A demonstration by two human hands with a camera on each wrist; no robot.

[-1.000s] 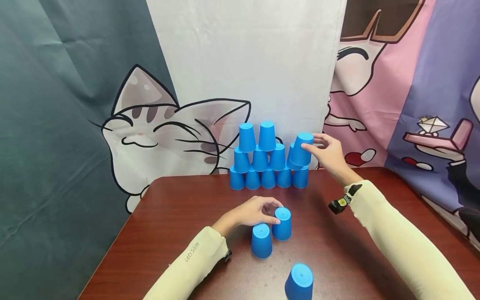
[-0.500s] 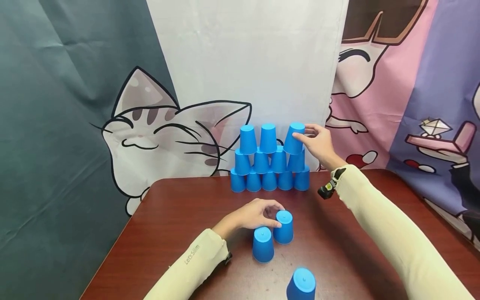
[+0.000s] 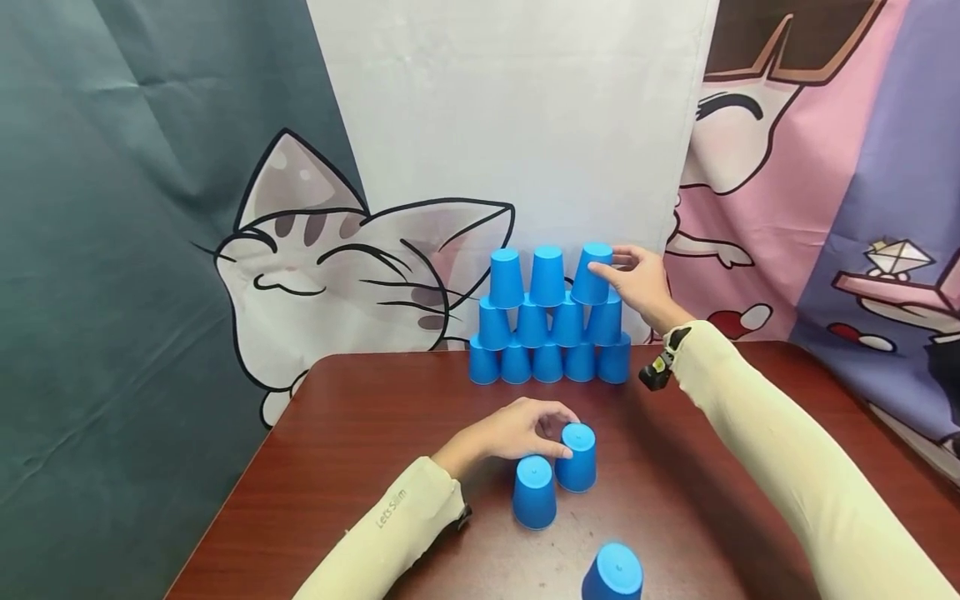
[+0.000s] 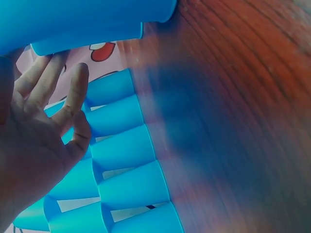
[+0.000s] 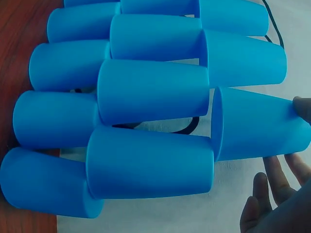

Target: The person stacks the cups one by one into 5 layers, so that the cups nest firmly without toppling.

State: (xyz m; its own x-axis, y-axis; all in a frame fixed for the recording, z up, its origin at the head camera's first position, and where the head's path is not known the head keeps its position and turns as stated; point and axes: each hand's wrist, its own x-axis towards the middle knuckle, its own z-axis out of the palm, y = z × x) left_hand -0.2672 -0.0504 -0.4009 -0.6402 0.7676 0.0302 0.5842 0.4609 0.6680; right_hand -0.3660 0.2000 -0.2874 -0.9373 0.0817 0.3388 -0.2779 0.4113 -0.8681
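My right hand (image 3: 641, 287) pinches an upside-down blue plastic cup (image 3: 590, 279) near its closed end, thumb in front and fingers behind. This cup leans slightly at the right of the third level, its rim right at the tops of the second-level cups (image 5: 148, 162). Two upside-down cups stand upright to its left on that level. Lower down, my left hand (image 3: 517, 429) holds another upside-down cup (image 3: 577, 467) on the table between thumb and fingers. A loose cup (image 3: 535, 496) stands just in front of that hand.
The pyramid's bottom row (image 3: 547, 364) lines the far part of the brown wooden table (image 3: 360, 433). One more upside-down cup (image 3: 615, 573) is near me, cut off by the frame's lower edge. A printed cloth (image 3: 525, 117) hangs behind the table.
My right hand has lifted its cup up and left, from in front of the second level's right end to the third level. My left hand has stayed at its cup.
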